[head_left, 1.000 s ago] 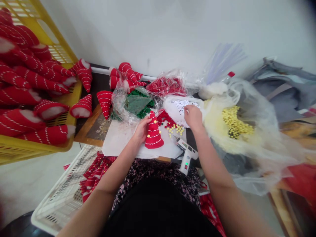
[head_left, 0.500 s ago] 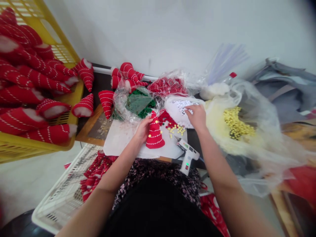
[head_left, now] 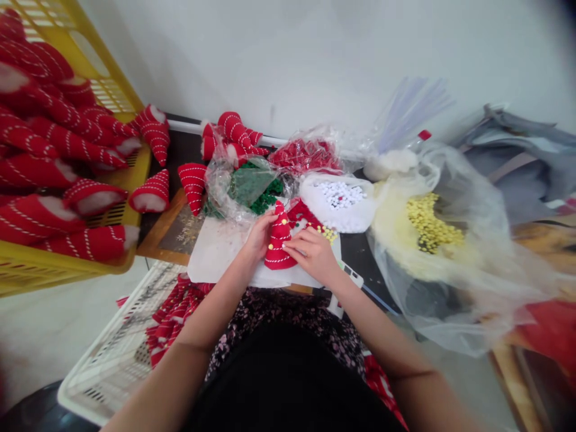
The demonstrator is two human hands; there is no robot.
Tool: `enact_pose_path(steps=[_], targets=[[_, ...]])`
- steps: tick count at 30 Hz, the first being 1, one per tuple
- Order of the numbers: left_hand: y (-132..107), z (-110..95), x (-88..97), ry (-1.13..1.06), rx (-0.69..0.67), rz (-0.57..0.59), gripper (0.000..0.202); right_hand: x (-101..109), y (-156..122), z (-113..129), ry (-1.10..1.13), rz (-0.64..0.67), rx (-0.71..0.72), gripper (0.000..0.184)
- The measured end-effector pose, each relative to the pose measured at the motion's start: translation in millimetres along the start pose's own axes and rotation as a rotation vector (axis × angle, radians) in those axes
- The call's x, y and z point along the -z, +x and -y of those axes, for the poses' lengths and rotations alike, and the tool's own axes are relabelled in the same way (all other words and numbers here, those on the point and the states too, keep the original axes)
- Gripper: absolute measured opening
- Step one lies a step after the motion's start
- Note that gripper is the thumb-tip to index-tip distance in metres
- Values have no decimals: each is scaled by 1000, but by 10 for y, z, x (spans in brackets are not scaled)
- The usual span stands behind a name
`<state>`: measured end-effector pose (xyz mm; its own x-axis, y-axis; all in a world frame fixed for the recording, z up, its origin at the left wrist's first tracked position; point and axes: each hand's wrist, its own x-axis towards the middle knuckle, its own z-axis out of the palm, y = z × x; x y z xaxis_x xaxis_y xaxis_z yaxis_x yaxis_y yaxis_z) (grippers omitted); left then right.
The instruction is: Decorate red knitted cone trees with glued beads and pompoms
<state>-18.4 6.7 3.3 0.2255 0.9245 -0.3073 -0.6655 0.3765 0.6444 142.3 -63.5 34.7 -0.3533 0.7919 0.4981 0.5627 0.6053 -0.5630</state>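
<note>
Holding the red cone [head_left: 278, 237] upright above a white sheet [head_left: 216, 255] on the bench [head_left: 365, 255], the left hand [head_left: 260, 236] grips it by its left side; the right hand [head_left: 314, 252] is narrow, fingertips drawn together against the cone's right side, though whether they pinch something small I cannot tell. Yellow dots sit on the cone between its white stitched lines. Behind it, a crumpled clear bag [head_left: 219, 183] holds green pompoms [head_left: 252, 189], and another clear bag farther back is full of red pieces [head_left: 305, 157]. Just right of these, a white bag [head_left: 348, 222] lies spread with white pompoms [head_left: 342, 193] and one red speck among them. Loose yellow pompoms [head_left: 329, 233] lie beside the right hand, next to a red heap [head_left: 300, 211]. To the right, a large translucent bag [head_left: 488, 258] gapes around a mass of yellow pompoms [head_left: 434, 228]. At far left, a yellow crate [head_left: 27, 268] is piled high with stuffed red cones [head_left: 67, 132], their pale undersides showing; more cones [head_left: 193, 187] lie on the bench near it. Below bench level, a white crate [head_left: 76, 390] contains more red stitched pieces [head_left: 173, 321]. A white glue gun [head_left: 354, 275] is partly hidden beneath the right forearm.
</note>
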Motion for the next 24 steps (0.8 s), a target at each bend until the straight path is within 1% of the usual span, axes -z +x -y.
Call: enact_pose_path(steps=[2, 3, 5, 7, 9, 11, 13, 16, 18, 20, 22, 24], targets=[[1, -2, 4, -10, 6, -15, 25, 69, 23, -91, -12, -16, -13, 18], [0, -9, 9, -17, 16, -30, 25, 130, 41, -142, -27, -26, -50, 18], [-3, -37, 21, -29, 57, -58, 22, 275, 92, -256, -105, -13, -176, 17], [-13, -83, 35, -40, 129, -64, 19, 398, 163, -378, -223, 88, -299, 16], [-32, -138, 41, -50, 199, -46, 19, 454, 246, -490, -322, 231, -362, 18], [-59, -192, 35, -62, 234, -23, 21, 431, 330, -577, -387, 350, -373, 21], [-88, -235, 18, -73, 246, 1, 23, 351, 403, -634, -436, 445, -351, 22], [-116, -266, -6, -72, 256, 34, 27, 204, 468, -676, -472, 530, -313, 17], [-113, -261, -9, -60, 249, 27, 29, 137, 484, -685, -472, 538, -303, 16], [-94, -234, 2, -44, 244, -9, 29, 113, 488, -687, -471, 538, -297, 18], [-69, -193, 19, -26, 231, -44, 25, 137, 486, -678, -473, 539, -296, 20], [-46, -146, 32, -9, 203, -57, 20, 202, 475, -645, -437, 496, -300, 21]])
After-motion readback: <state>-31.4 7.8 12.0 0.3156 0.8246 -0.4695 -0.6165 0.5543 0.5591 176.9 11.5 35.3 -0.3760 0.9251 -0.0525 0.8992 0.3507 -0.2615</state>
